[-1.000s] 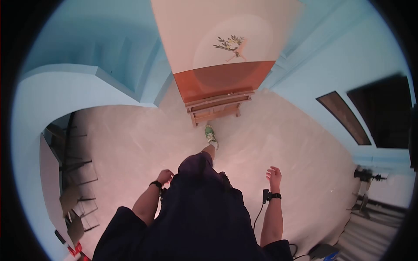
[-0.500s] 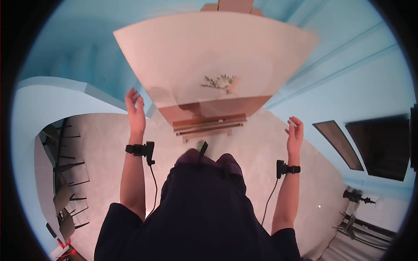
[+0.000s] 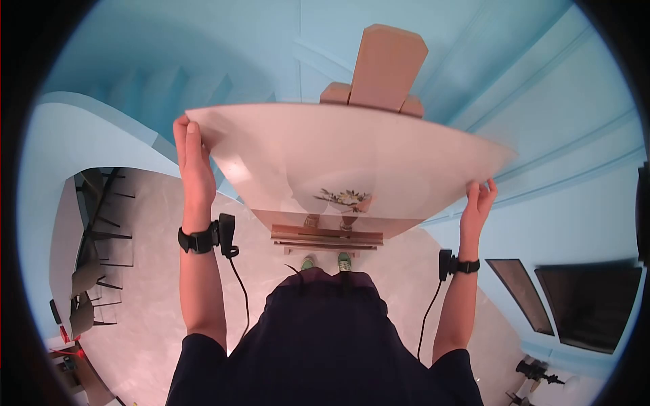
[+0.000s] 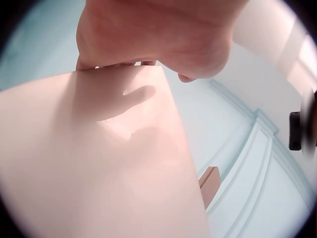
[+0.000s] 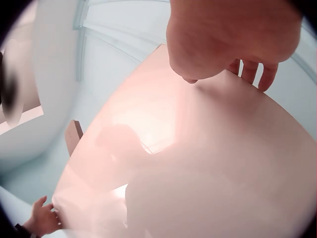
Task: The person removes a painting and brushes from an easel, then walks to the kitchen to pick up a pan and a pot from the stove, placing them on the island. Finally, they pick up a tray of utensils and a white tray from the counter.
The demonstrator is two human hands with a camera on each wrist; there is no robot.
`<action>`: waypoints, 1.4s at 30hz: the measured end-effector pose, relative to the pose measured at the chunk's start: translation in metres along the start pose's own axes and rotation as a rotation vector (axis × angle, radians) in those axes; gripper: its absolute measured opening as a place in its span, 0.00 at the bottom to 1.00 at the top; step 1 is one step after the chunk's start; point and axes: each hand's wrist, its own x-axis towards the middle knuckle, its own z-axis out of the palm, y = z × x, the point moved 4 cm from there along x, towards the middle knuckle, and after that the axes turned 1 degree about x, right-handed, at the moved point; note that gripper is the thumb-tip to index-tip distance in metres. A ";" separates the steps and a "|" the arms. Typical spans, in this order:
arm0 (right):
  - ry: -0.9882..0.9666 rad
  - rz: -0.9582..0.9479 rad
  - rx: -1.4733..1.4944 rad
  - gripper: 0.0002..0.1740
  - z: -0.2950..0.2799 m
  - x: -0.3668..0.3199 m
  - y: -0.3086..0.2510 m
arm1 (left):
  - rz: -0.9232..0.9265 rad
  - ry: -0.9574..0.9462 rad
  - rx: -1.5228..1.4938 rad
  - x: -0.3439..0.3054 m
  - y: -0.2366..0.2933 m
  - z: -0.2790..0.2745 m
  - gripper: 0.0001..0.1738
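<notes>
A large painted board (image 3: 325,155), pale above with a brown band (image 3: 399,227) below and a flower bouquet motif, stands on a wooden easel (image 3: 389,68). At its upper left corner is my left hand (image 3: 196,166). In the left wrist view that hand's fingers (image 4: 86,62) meet the board's side edge, and the thumb (image 4: 185,78) lies off the face. My right hand (image 3: 479,203) is at the board's right edge. The right wrist view shows straight fingers (image 5: 267,77) over that edge and the thumb (image 5: 190,80) close to the glossy face.
Blue panelled walls surround the board. Two dark framed panels (image 3: 588,304) are on the right. Chairs (image 3: 82,314) stand beyond the arch at left. My shoes (image 3: 344,260) are just before the easel's bottom ledge. Cables (image 3: 244,298) run from both wrist cameras.
Both hands have risen from beside the body up to the board's two side edges. The body has come closer to the easel, and the board now appears lower in the head view.
</notes>
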 end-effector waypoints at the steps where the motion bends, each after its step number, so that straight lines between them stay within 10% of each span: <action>1: 0.001 0.008 0.003 0.24 -0.002 0.001 0.001 | 0.016 -0.013 -0.020 0.000 0.001 0.002 0.17; 16: 0.043 -0.079 0.218 0.34 -0.063 -0.040 -0.028 | 0.347 0.303 0.141 -0.078 0.034 -0.006 0.14; 42: -0.190 0.048 0.472 0.47 -0.065 -0.082 -0.033 | 0.328 0.103 -0.012 -0.136 0.029 -0.049 0.10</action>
